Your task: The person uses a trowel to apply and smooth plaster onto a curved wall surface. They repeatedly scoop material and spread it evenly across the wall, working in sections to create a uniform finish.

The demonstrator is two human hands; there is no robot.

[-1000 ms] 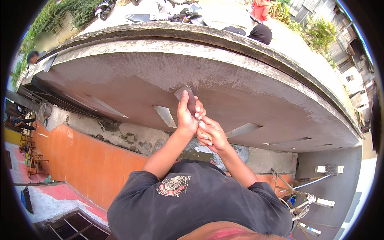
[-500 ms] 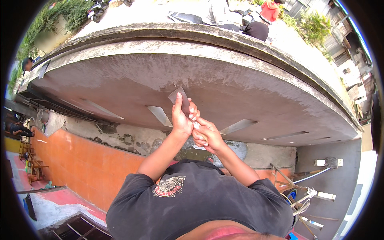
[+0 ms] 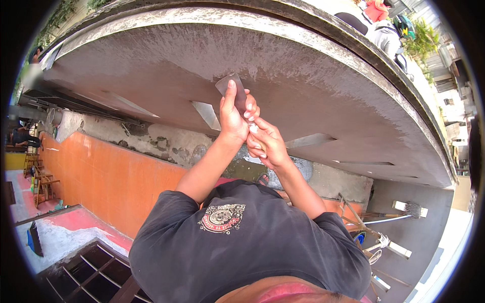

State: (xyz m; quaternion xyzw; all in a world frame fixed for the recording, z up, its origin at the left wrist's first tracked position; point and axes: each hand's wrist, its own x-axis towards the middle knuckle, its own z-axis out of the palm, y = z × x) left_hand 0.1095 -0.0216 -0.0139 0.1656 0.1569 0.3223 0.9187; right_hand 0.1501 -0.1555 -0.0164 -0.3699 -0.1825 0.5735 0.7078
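My left hand [image 3: 236, 118] is closed around a flat, dark brown-grey rectangular piece [image 3: 240, 94], with the thumb lying along its face. The material of this piece is unclear. Just below, my right hand [image 3: 269, 144] has its fingers curled in a pinch beside the heel of the left hand. A small white thing [image 3: 252, 126] shows at the right fingertips, too small to name. Both hands are held together in front of a brown-grey plastered wall [image 3: 151, 60], which is patchy near its top.
Slanted openings [image 3: 206, 115] pierce the wall low down. An orange tiled floor [image 3: 116, 177] and a wet concrete strip [image 3: 166, 151] lie below. Wooden poles [image 3: 353, 212] and a brush [image 3: 415, 210] stand at the right. Beyond the wall sits a person in red [image 3: 376, 10].
The view has shifted, so the hands and the wall's top edge appear higher in the picture. People beyond the wall appear farther right. My grip looks the same.
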